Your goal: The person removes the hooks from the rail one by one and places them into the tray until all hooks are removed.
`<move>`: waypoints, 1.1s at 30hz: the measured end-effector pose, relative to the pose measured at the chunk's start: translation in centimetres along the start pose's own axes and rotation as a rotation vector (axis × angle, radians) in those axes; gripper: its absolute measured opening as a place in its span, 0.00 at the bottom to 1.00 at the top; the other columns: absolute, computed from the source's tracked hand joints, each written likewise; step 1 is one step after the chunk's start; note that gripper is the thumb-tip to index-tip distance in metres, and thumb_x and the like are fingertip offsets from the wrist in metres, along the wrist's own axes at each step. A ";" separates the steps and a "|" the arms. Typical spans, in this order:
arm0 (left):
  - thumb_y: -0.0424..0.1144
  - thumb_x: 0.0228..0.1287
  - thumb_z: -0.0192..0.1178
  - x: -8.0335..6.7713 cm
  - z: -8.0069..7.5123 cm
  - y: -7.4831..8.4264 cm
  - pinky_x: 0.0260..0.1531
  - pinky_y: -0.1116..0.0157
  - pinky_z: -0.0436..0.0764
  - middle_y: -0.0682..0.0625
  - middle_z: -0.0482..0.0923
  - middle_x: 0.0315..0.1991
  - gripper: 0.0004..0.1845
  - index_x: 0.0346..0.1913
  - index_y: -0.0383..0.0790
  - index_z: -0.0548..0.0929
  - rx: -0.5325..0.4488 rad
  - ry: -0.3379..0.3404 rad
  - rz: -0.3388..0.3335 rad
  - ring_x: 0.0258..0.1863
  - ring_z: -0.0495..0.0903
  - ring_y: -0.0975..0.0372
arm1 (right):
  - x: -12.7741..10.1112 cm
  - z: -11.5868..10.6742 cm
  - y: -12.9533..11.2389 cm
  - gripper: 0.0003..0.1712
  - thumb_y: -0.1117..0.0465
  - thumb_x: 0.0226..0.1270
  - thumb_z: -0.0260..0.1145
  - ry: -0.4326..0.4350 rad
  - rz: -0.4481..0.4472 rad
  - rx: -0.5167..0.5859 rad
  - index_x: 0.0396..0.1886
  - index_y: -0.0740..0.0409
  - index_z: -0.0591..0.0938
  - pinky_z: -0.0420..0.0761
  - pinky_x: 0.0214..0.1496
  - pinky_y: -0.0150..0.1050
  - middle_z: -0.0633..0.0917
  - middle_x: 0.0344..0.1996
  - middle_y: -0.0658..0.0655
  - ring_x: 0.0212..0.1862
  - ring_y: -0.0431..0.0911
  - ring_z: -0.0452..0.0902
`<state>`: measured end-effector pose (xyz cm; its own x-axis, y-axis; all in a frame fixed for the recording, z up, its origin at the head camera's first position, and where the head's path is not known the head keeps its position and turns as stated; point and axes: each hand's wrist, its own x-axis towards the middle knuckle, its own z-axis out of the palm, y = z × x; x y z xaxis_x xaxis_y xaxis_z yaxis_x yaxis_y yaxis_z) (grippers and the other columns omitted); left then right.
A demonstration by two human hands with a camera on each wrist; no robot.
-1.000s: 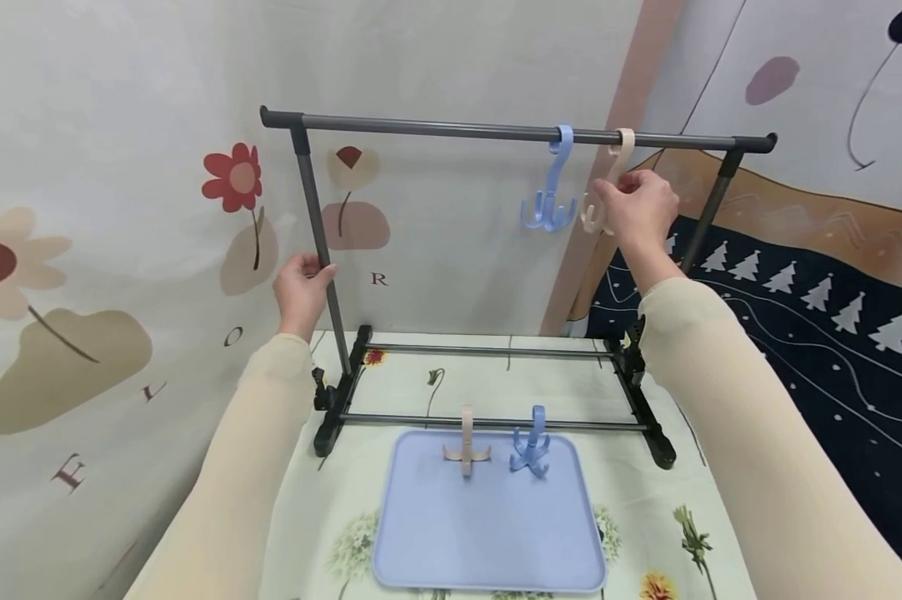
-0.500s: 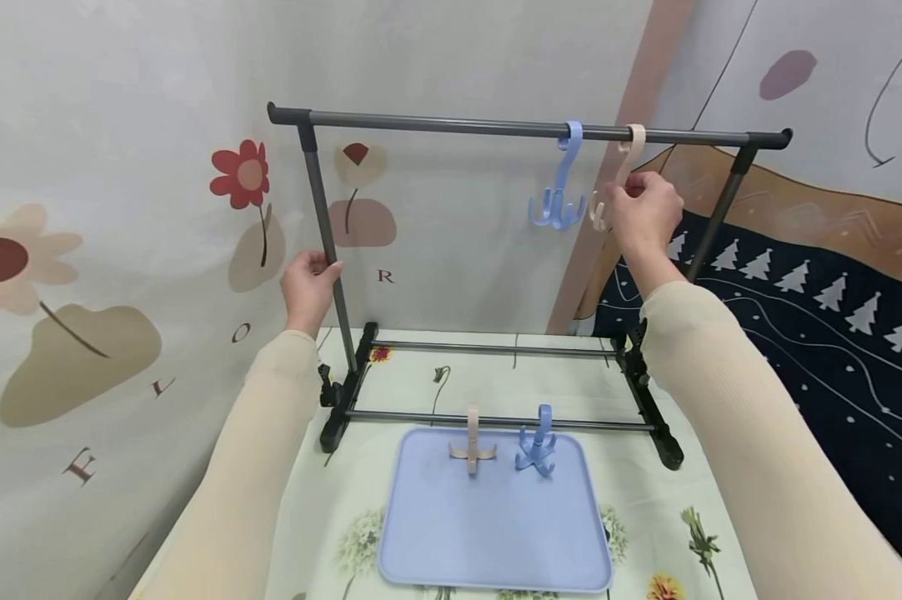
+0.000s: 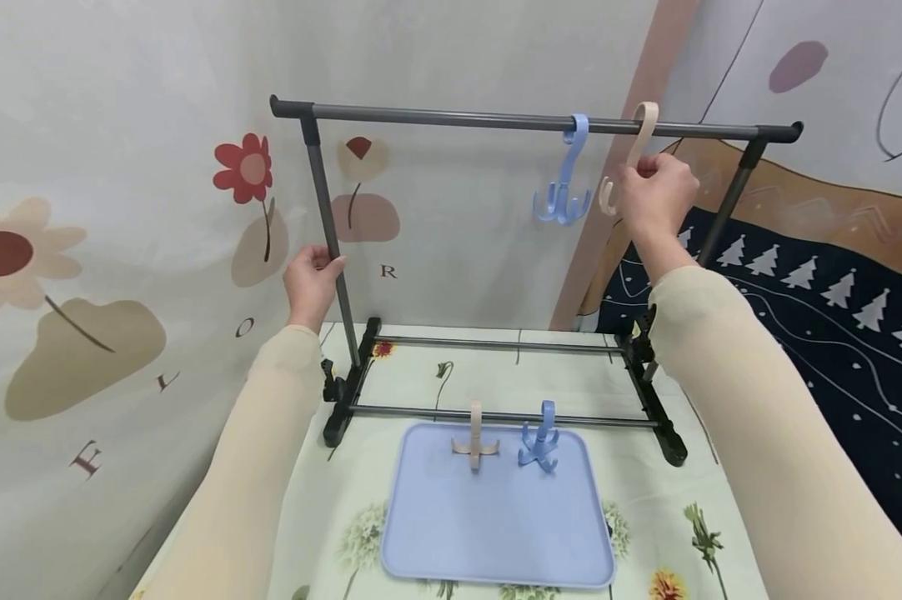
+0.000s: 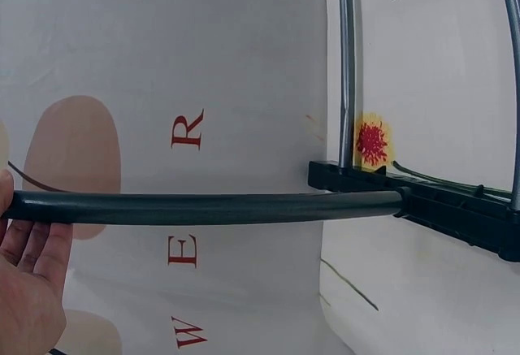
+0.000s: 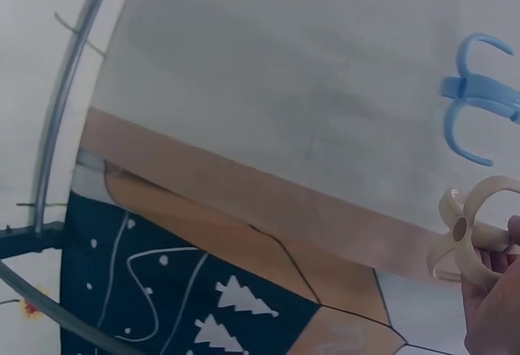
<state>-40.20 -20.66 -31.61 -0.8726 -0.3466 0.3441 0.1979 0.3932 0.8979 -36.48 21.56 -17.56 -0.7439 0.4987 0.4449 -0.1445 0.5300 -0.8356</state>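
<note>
Right hand (image 3: 659, 193): it pinches the beige hook (image 3: 643, 137) by the stem, fingers curled around.
Change: a moment ago this hook sat on the bar (image 3: 436, 119); now its loop stands higher above it. I judge that the hand, not the bar, carries the weight; whether they touch, I cannot tell.
Blue hook (image 3: 568, 167): it hangs on the bar, just left of the right hand.
Left hand (image 3: 311, 286): thumb and fingers grip the left post (image 3: 320, 183), lower than the right hand.
Tray (image 3: 496, 533): below and between both hands; a second beige hook (image 3: 476, 446) and a second blue one (image 3: 543, 450) lie on it.
Tablecloth (image 3: 556, 383): pale, with printed flowers, under the tray.
Wall sheet (image 3: 458, 50): behind the hands, light grey.
Dark cloth (image 3: 781, 308): beyond the right hand, with white trees.
</note>
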 end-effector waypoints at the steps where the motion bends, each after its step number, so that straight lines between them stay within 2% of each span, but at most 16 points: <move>1: 0.42 0.71 0.62 0.0 0.0 0.0 0.52 0.57 0.74 0.44 0.80 0.49 0.15 0.52 0.35 0.78 -0.001 -0.001 0.000 0.48 0.77 0.56 | 0.1 -0.2 -0.2 0.23 0.50 0.74 0.60 0.002 -0.003 -0.006 0.60 0.57 0.81 0.76 0.60 0.40 0.82 0.56 0.59 0.56 0.47 0.77; 9: 0.43 0.71 0.61 0.2 0.1 0.2 0.52 0.57 0.74 0.44 0.80 0.49 0.16 0.53 0.35 0.78 -0.003 -0.009 0.004 0.49 0.77 0.56 | 1.2 -1.6 -1.9 0.21 0.50 0.73 0.62 0.022 -0.013 0.028 0.59 0.55 0.82 0.74 0.61 0.39 0.83 0.55 0.55 0.56 0.43 0.78; 13: 0.43 0.71 0.61 0.3 0.0 0.2 0.52 0.57 0.74 0.44 0.79 0.49 0.16 0.54 0.35 0.77 0.005 -0.012 0.003 0.49 0.77 0.56 | 1.1 -1.9 -1.8 0.23 0.48 0.71 0.64 0.013 -0.006 0.045 0.59 0.54 0.82 0.74 0.61 0.39 0.83 0.55 0.55 0.55 0.43 0.78; 16: 0.43 0.71 0.61 0.4 0.0 0.2 0.51 0.57 0.74 0.44 0.79 0.49 0.16 0.53 0.35 0.77 0.009 -0.015 0.004 0.48 0.76 0.56 | 0.9 -2.1 -1.4 0.23 0.48 0.70 0.65 0.013 -0.008 0.079 0.59 0.53 0.82 0.74 0.61 0.39 0.83 0.49 0.52 0.51 0.41 0.78; 20: 0.42 0.71 0.62 0.5 -0.1 0.0 0.50 0.58 0.74 0.45 0.79 0.48 0.15 0.53 0.36 0.77 0.015 -0.017 0.004 0.47 0.76 0.56 | 0.2 -2.4 -0.5 0.23 0.47 0.68 0.67 0.000 -0.005 0.129 0.57 0.53 0.82 0.77 0.58 0.40 0.80 0.41 0.47 0.47 0.38 0.77; 24: 0.42 0.70 0.62 0.4 -0.1 -0.1 0.51 0.57 0.74 0.45 0.79 0.48 0.16 0.53 0.36 0.77 0.020 -0.024 0.003 0.47 0.76 0.56 | -0.6 -2.9 0.4 0.24 0.48 0.66 0.69 -0.045 -0.008 0.165 0.57 0.55 0.82 0.80 0.54 0.41 0.79 0.39 0.46 0.46 0.39 0.78; 33: 0.42 0.70 0.62 0.0 -0.3 0.0 0.50 0.57 0.73 0.45 0.79 0.47 0.16 0.53 0.35 0.77 -0.002 -0.027 -0.007 0.47 0.75 0.56 | -3.8 -3.7 2.4 0.23 0.48 0.67 0.68 -0.141 -0.135 0.136 0.52 0.59 0.82 0.81 0.43 0.28 0.80 0.36 0.46 0.41 0.38 0.78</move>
<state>-40.09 -20.94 -31.47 -0.8859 -0.3262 0.3299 0.1921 0.3893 0.9009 -31.58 23.50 -20.04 -0.7943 0.3238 0.5140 -0.3283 0.4831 -0.8117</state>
